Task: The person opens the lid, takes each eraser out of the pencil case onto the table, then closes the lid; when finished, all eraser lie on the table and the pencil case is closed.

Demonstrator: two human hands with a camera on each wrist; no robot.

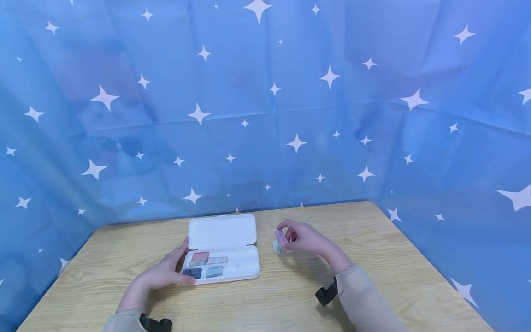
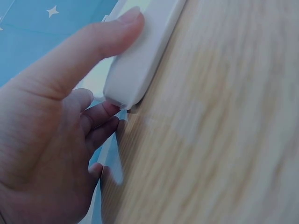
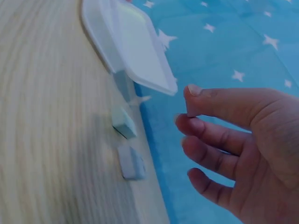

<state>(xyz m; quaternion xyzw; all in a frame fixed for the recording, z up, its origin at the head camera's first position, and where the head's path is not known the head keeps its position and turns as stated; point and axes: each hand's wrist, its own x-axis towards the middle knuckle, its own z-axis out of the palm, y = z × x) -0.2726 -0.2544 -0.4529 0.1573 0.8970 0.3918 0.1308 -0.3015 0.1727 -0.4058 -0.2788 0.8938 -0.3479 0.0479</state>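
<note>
A white pencil case (image 1: 246,265) lies open on the table, its lid (image 1: 222,232) tipped back. Around its left end, my left hand (image 1: 163,271) grips it, with the thumb on the front wall and the other fingers at the far side. Inside are small block erasers: a pink one (image 1: 200,257), a dark one (image 1: 192,273), a light blue one (image 1: 214,272) and pale ones. To the right of the case, my right hand (image 1: 306,240) pinches a purple eraser (image 1: 281,238) between thumb and fingertips, above the table. In the right wrist view, only its edge shows.
Below the right hand, a pale green eraser (image 3: 123,122) and a greyish one (image 3: 131,163) stand on the wooden table (image 1: 265,306). A blue curtain (image 1: 249,161) with white stars hangs behind the table and along its sides.
</note>
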